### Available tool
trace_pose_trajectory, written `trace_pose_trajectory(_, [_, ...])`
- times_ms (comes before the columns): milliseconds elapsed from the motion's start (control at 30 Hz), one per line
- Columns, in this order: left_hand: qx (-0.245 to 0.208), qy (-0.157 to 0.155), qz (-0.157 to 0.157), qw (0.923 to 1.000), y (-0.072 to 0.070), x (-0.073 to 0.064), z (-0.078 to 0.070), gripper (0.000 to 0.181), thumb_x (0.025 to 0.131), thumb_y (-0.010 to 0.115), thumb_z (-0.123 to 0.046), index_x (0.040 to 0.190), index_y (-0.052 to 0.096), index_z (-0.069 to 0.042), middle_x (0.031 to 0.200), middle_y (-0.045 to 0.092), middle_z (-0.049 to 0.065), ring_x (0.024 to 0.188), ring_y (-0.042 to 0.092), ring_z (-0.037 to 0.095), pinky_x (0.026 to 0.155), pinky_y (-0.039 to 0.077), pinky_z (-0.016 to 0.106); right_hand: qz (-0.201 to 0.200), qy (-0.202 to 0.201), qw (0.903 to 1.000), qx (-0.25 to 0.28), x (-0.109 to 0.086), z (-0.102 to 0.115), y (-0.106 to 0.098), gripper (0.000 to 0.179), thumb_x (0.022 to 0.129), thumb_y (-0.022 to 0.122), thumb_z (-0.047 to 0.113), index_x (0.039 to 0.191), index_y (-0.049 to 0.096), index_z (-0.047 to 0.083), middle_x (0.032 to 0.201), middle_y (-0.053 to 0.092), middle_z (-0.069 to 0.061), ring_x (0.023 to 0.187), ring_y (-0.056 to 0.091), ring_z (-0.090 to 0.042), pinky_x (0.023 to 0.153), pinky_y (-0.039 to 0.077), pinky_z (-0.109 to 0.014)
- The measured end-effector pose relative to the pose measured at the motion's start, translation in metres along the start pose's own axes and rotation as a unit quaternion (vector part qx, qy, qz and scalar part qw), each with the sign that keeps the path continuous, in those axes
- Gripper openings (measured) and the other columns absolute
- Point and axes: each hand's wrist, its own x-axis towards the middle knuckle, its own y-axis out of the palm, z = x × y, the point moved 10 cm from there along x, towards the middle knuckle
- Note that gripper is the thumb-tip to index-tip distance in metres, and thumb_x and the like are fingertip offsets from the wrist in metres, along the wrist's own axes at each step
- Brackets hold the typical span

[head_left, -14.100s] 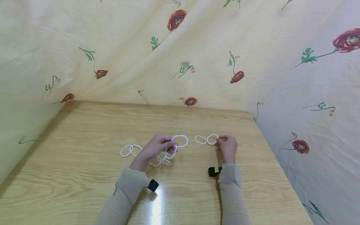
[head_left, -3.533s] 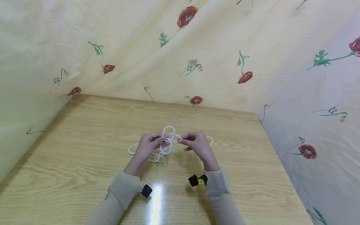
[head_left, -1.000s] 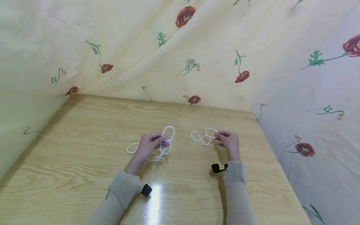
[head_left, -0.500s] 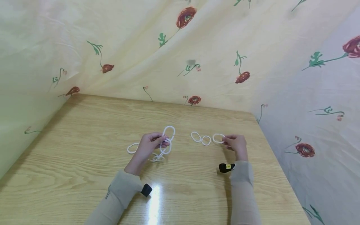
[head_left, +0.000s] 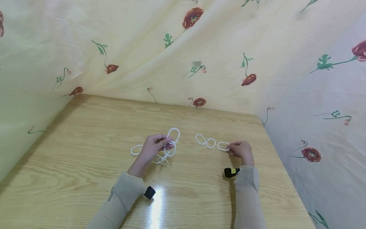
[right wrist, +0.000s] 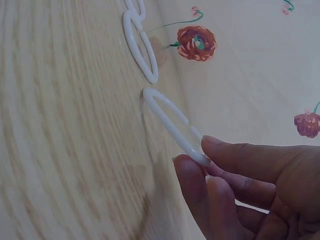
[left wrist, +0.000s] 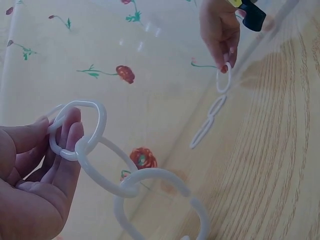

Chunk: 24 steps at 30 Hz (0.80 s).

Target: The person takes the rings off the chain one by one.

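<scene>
My left hand point(head_left: 152, 148) pinches a chain of white plastic links point(left wrist: 102, 180) between thumb and fingers. One link stands up above the fingers, and others hang down to the table; the palm hides part of the chain. Each oval link has a small gap in its side. At the right, my right hand point(head_left: 241, 151) pinches the end of a single white link point(right wrist: 172, 125) between thumb and fingertips, low over the tabletop. Left of that link, two loose white links lie in a row: a nearer link point(head_left: 211, 143) and a farther link point(head_left: 200, 139).
A link at the chain's far end point(head_left: 136, 150) lies on the wooden table point(head_left: 100, 127) left of my left hand. Flower-printed cloth point(head_left: 137, 57) hangs behind the table and along both sides. A black wrist camera point(head_left: 231, 172) sits by each cuff.
My right hand drew a link away from the left hand's chain, carried it right and lowered it beside the two loose links. The left hand still holds the chain, nearly unmoved.
</scene>
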Motion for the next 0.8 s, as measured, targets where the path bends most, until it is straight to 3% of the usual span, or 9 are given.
trace_pose_trajectory(433, [-0.001,-0.003,0.004,1.0000,0.001,0.000,-0.001,0.023,0.092,0.055,-0.006,0.101,0.059,0.014,0.084,0.068,0.010,0.077,0.066,0.012,0.076,0.056,0.029,-0.001,-0.012,0.9998,-0.018,0.001,0.002,0.011,0.028,0.087,0.062,0.006,0.109,0.060,-0.012,0.070,0.068,-0.002,0.061,0.062,-0.006,0.057,0.054,-0.020])
trace_pose_trajectory(800, [0.001,-0.004,0.003,1.0000,-0.001,0.000,-0.003,0.023,0.092,0.054,-0.005,0.104,0.059,0.014,0.086,0.068,0.012,0.077,0.066,0.012,0.077,0.055,0.030,-0.024,-0.027,0.9948,-0.096,-0.003,0.011,0.007,0.024,0.089,0.060,0.010,0.104,0.065,-0.008,0.075,0.069,-0.008,0.060,0.061,-0.008,0.057,0.054,-0.022])
